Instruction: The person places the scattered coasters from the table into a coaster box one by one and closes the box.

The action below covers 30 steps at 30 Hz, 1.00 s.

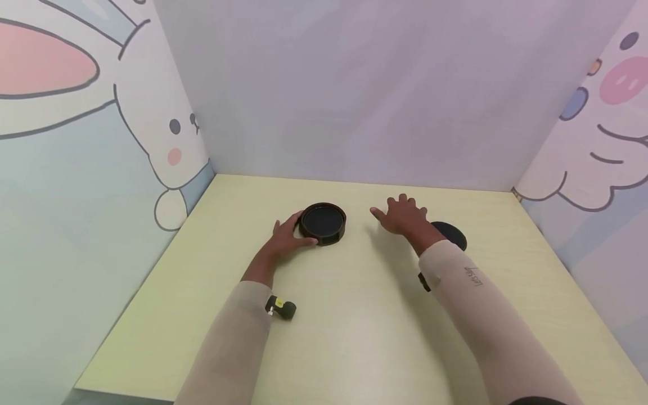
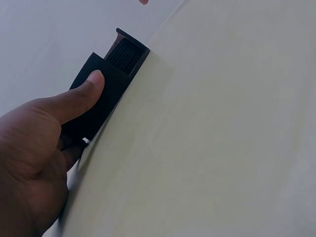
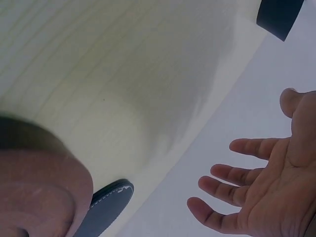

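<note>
A round black coaster holder (image 1: 323, 224) stands on the table with a stack of dark coasters inside it. Through the gap in its side, the left wrist view shows the layered edges of the coasters (image 2: 126, 55). My left hand (image 1: 286, 241) grips the holder from its left, thumb at the near side and fingers round the far left. Raised over the table to the right of the holder, my right hand (image 1: 403, 216) has its fingers spread and holds nothing. Partly hidden under the right wrist lies a loose black coaster (image 1: 452, 233), whose stitched edge shows in the right wrist view.
The pale wooden table (image 1: 334, 315) meets a plain fabric wall (image 1: 344, 95) at the back. Side panels with cartoon animals (image 1: 152, 129) close in the left and right. Each wrist carries a small black camera (image 1: 281, 307).
</note>
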Tool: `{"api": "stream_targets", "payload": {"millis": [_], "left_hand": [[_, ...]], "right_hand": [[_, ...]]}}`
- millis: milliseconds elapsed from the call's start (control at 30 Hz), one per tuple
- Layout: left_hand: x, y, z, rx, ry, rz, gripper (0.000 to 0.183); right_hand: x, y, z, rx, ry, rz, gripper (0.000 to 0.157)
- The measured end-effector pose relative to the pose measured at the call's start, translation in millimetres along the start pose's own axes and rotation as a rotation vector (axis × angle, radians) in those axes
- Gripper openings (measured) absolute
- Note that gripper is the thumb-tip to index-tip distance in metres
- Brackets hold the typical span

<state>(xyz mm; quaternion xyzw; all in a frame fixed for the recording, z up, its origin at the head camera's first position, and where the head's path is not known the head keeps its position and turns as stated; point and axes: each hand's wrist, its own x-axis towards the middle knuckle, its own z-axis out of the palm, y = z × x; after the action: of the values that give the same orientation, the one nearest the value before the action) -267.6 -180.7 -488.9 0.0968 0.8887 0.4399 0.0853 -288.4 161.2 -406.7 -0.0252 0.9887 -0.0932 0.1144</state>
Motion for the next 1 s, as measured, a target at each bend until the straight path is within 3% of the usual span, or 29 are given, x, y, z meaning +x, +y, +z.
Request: {"api": "stream_targets", "payload": {"millis": [567,800,1000], "left_hand": [[1.9,-2.3,-1.9,0.009,-0.003,0.031,0.104],[2.2,-2.8,-1.6,0.003,-0.005,0.028,0.105],[1.8,-1.5,-1.5,0.013,-0.005,0.048,0.103]], "right_hand": [[-10.1,65.2,-19.0,0.062,-0.165,0.143,0.101],[-12.7,79.5,-29.9,0.033,-0.234,0.117,0.103],[-15.8,91.6,-37.8,0.049,-0.28,0.149,0.106]]}}
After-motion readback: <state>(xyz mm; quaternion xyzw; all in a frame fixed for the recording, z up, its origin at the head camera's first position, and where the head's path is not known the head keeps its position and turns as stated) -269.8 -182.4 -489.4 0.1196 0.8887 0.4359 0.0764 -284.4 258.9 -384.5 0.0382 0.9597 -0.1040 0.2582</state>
